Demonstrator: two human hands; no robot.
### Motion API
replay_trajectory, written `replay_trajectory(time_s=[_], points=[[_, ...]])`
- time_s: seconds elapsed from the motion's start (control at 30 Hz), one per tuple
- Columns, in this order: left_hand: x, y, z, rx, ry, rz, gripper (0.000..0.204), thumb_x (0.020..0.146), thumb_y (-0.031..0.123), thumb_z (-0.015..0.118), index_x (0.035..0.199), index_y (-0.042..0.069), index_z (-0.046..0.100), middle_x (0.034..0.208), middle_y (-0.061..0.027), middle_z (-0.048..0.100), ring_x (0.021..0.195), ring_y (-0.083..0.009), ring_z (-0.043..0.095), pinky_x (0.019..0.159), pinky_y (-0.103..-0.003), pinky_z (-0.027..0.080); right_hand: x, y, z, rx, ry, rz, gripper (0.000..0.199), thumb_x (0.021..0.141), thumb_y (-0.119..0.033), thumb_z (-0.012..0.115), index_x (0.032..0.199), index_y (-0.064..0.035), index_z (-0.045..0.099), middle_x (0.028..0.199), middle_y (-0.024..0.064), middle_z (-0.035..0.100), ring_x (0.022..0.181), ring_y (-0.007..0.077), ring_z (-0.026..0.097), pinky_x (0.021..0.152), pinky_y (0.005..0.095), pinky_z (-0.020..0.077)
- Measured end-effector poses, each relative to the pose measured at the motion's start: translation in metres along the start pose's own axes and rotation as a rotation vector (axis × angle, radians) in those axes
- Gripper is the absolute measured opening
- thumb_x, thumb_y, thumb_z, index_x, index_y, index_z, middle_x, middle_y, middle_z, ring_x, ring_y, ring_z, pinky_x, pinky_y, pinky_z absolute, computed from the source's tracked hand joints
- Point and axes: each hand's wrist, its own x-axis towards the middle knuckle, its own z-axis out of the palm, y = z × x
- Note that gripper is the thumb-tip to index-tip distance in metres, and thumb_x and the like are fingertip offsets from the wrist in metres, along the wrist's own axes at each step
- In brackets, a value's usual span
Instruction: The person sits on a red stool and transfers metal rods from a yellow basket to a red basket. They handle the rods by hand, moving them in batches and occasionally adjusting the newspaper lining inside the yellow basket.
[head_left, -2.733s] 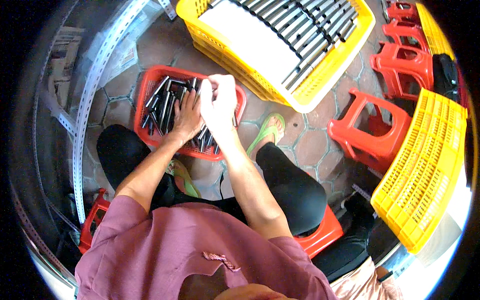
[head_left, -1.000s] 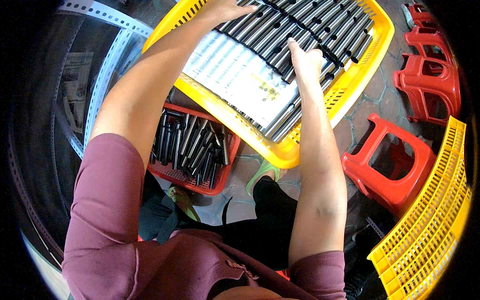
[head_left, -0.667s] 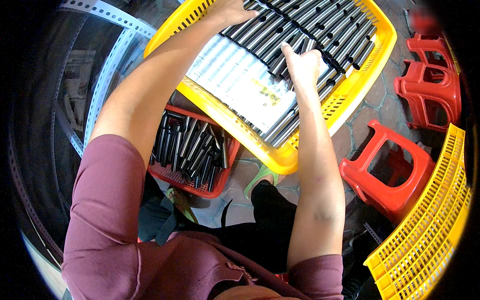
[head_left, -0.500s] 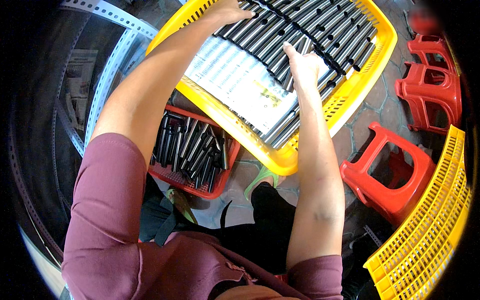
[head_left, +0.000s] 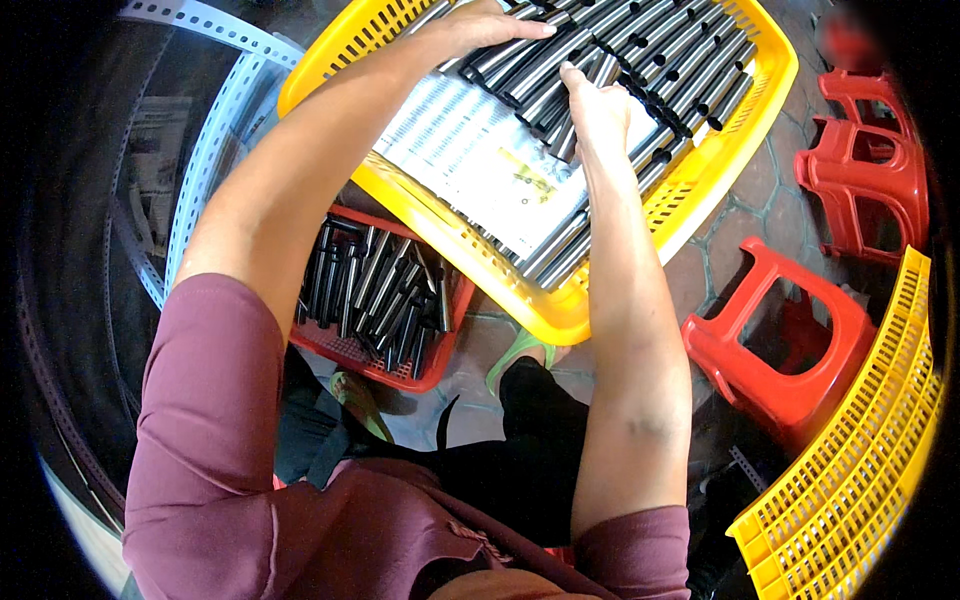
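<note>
Short shiny metal tubes [head_left: 545,78] with dark holes lie side by side in rows inside a yellow plastic basket [head_left: 556,328]. My left hand [head_left: 478,30] is at the left end of the near row, its thumb laid over the tubes and its other fingers mostly hidden. At the right end of that row, my right hand [head_left: 602,115] presses in with the thumb on top. Between both hands a bunch of tubes is squeezed, some tilted. A printed white sheet [head_left: 480,165] lies flat in front of them, over more tubes.
Below the yellow basket, a red basket [head_left: 405,380] on the tiled floor holds more loose tubes. Red plastic stools [head_left: 770,330] stand at the right, beside a yellow slatted crate [head_left: 850,450]. A perforated metal shelf frame [head_left: 215,150] rises at the left.
My left hand has moved right and my right hand slightly up and left, so the near tubes between them are bunched closer together. More of the white sheet's far left part is bared.
</note>
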Motion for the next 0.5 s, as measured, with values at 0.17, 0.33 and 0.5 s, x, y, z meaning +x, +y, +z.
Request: replay_trajectory(time_s=[0.17,0.33,0.5], points=[[0.003,-0.011,0.010,-0.502,-0.334,0.220,0.062,0.083,0.049,0.069,0.123,0.002,0.065,0.132,-0.0155,0.058,0.123,-0.0246,0.052,0.102,-0.035,0.038,-0.004,0.000,0.010,0.380,-0.105,-0.086,0.048,0.073,-0.034,0.079,0.090,0.0098,0.070,0.089,0.0216,0.071,0.085,0.0268,0.069,0.082,0.0369,0.0513],[0.009,-0.017,0.016,-0.407,-0.196,-0.191,0.054,0.084,0.042,0.069,0.122,0.004,0.064,0.132,-0.0112,0.058,0.125,-0.0220,0.049,0.105,-0.038,0.036,-0.007,-0.009,0.014,0.352,-0.179,-0.149,0.035,0.082,-0.016,0.074,0.108,0.0055,0.065,0.096,0.0121,0.070,0.082,0.0176,0.067,0.073,0.0322,0.0548],[-0.035,-0.027,0.016,-0.728,-0.208,0.111,0.040,0.088,0.022,0.067,0.123,0.004,0.060,0.118,-0.0119,0.065,0.106,-0.0221,0.063,0.094,-0.035,0.051,-0.001,-0.018,-0.010,0.533,-0.327,-0.007,0.034,0.083,-0.016,0.072,0.111,0.0022,0.064,0.099,0.0115,0.070,0.083,0.0196,0.068,0.074,0.0333,0.0566]])
